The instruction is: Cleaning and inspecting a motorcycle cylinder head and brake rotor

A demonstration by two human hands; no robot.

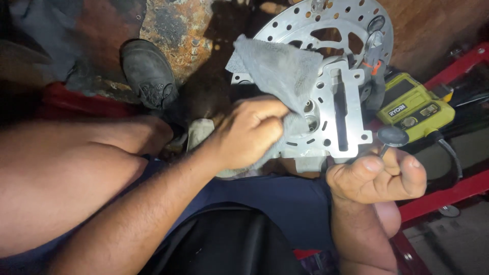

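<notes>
A drilled brake disc (305, 25) lies above both hands, just behind the aluminium engine part (338, 109). The left hand (249, 132) is closed on a grey cloth (280, 69), pressing it to that part. The right hand (379, 175), below the part's lower edge, curls shut around it. A green power tool (415, 107) sits above the right hand.
</notes>
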